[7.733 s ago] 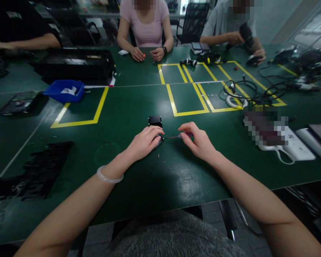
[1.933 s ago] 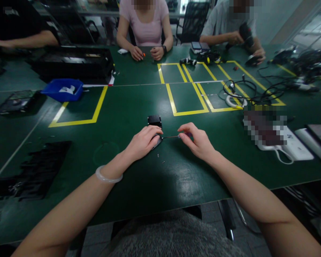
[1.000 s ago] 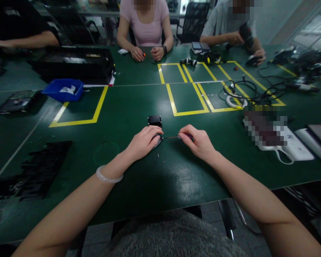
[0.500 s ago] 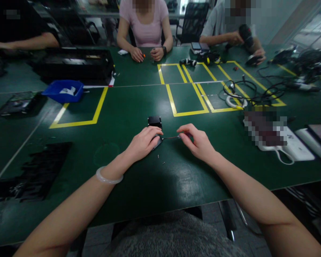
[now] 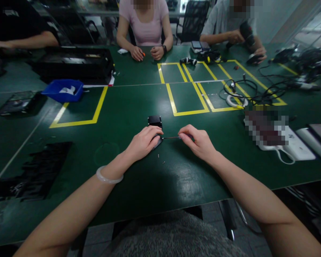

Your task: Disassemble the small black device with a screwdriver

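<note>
On the green table (image 5: 133, 103), cables (image 5: 256, 89) lie beyond hands gripping a screwdriver (image 5: 172, 137) and dark part (image 5: 157, 142).

Table (image 5: 133, 107): smooth, glossy green surface. Tool shaft (image 5: 171, 137): slender, metallic in appearance. Small screws (image 5: 158, 156): bright metallic finish. Blue tray (image 5: 60, 93): smooth plastic in appearance. Bangle (image 5: 109, 175): smooth, translucent, glossy. Garment (image 5: 166, 233) at the near edge: rough, matt grey knit cloth.

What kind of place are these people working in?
Probably an electronics workshop or repair room: a long green table marked with yellow tape rectangles, tangled cables, and a right hand holding a screwdriver beside tiny loose screws.
</note>
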Tool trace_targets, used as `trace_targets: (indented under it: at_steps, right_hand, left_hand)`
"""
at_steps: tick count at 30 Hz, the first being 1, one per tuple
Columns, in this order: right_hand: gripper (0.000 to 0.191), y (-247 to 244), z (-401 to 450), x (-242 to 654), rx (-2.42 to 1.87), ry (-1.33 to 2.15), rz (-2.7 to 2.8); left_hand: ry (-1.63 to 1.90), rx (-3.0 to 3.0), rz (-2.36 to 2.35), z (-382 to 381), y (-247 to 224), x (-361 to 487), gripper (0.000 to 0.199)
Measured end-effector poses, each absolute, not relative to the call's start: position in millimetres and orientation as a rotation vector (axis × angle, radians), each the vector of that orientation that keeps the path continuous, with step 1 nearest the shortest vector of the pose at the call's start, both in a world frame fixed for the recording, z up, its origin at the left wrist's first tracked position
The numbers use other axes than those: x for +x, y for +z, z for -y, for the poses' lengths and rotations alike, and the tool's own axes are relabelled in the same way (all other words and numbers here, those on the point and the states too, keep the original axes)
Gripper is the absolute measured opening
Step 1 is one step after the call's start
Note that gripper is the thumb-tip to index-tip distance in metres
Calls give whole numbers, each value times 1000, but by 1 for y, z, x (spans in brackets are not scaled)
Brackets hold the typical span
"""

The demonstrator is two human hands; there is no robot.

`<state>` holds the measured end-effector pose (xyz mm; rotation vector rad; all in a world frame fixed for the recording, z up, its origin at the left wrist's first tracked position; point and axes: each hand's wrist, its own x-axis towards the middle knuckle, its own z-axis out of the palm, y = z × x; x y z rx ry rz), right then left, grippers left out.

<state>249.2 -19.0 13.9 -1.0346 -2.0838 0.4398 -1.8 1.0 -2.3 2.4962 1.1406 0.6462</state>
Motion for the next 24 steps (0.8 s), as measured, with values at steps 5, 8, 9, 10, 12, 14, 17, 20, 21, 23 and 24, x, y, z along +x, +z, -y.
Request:
trace_targets:
  at_steps: [5, 8, 9, 10, 12, 14, 17, 20, 21, 23, 24]
  right_hand:
    - [15, 14, 19, 249, -1012, 438, 2045]
    - [16, 14, 19, 249, -1026, 428, 2051]
    - [16, 14, 19, 249, -1031, 431, 2063]
    - [17, 14, 18, 250, -1037, 436, 2075]
    - [19, 14, 18, 250, -1046, 447, 2092]
    - [18, 14, 18, 250, -1036, 450, 2080]
    - [16, 14, 18, 250, -1011, 444, 2050]
    - [15, 13, 18, 249, -1013, 450, 2062]
    - [15, 13, 18, 250, -1017, 456, 2069]
    - [16, 13, 18, 250, -1028, 465, 2077]
    - [16, 13, 18, 250, -1030, 466, 2075]
  left_hand:
    - [638, 2507, -1139, -2, -4, -3, 25]
    - [641, 2508, -1140, -2, -4, -3, 25]
    - [642, 2509, -1139, -2, -3, -2, 25]
    - [642, 2510, -1140, -2, -3, -2, 25]
    - [640, 2511, -1139, -2, -3, -2, 25]
    - [641, 2510, -1139, -2, -3, -2, 26]
    - [644, 2502, -1145, -2, -3, -2, 27]
    - [649, 2494, -1148, -2, -3, -2, 27]
    - [652, 2493, -1146, -2, -3, -2, 26]
    - [658, 2495, -1143, -2, -2, -2, 26]
    - [659, 2498, -1142, -2, -2, -2, 26]
